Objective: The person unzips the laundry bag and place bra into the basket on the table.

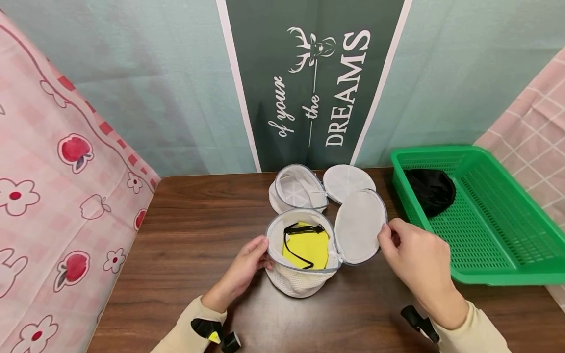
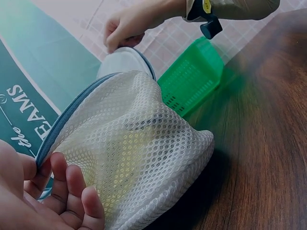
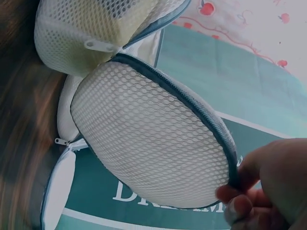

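A white mesh laundry bag (image 1: 296, 284) with a grey-blue zipper edge stands unzipped on the table. Inside it lies a yellow item (image 1: 309, 247) with a black cord; its kind is not shown. My left hand (image 1: 247, 262) pinches the bag's rim on the left between thumb and fingers, as the left wrist view shows close up. On the other side my right hand (image 1: 417, 255) pinches the outer edge of the bag's round lid (image 1: 359, 228), which is folded out to the right. In the right wrist view the lid's mesh (image 3: 153, 129) is held tilted up.
Behind stands a second open mesh bag (image 1: 300, 189), its lid (image 1: 348, 181) laid out to the right. A green basket (image 1: 499, 220) at the right holds a black cloth item (image 1: 430, 191). Curtains hang behind and beside the brown wooden table (image 1: 194, 220).
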The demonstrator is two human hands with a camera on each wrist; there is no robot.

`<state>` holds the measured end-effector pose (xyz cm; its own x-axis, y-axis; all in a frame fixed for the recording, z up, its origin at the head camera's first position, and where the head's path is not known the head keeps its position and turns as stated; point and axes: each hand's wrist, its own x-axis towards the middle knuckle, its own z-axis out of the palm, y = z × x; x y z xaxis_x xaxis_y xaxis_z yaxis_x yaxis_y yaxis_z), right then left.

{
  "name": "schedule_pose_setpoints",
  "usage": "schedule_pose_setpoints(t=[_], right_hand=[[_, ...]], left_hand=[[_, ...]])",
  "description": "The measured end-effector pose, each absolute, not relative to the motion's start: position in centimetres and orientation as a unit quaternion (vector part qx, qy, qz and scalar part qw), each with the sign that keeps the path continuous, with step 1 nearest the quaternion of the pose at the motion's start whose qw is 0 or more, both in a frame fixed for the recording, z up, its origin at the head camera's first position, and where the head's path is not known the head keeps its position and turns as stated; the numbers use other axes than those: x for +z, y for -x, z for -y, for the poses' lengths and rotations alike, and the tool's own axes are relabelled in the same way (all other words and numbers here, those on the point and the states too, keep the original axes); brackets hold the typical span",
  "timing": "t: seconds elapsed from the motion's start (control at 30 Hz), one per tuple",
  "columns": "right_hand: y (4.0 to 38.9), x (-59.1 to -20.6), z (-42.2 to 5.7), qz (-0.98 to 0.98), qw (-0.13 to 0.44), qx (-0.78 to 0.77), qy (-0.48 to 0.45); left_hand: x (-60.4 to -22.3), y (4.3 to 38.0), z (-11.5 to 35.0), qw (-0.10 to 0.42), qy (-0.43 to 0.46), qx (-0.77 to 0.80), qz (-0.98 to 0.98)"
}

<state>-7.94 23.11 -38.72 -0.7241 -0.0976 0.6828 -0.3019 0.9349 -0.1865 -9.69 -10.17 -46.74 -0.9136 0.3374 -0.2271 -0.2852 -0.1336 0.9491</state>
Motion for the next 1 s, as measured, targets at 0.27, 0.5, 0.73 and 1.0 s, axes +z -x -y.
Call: schedule_pose_setpoints(t=[0.27,0.5,0.73,1.0], right_hand=[[7.4,-39.0,-23.8,0.953,0.270,0.125,-0.050],[7.1,-39.8,-24.2,0.967,0.223,0.119,-0.015],[6.5,-41.0,-24.9,0.981,0.150,0.124,0.021],[5.9,-42.0,-26.1,0.990,0.055,0.124,0.037]], left_hand=[[-46.7,9.8,10.1,0.208,-0.018,0.755,-0.621],[-46.8,9.8,10.2,0.209,-0.020,0.756,-0.620],[-46.8,9.7,10.2,0.210,-0.020,0.755,-0.620],[-46.8,9.7,10.1,0.213,-0.018,0.755,-0.620]])
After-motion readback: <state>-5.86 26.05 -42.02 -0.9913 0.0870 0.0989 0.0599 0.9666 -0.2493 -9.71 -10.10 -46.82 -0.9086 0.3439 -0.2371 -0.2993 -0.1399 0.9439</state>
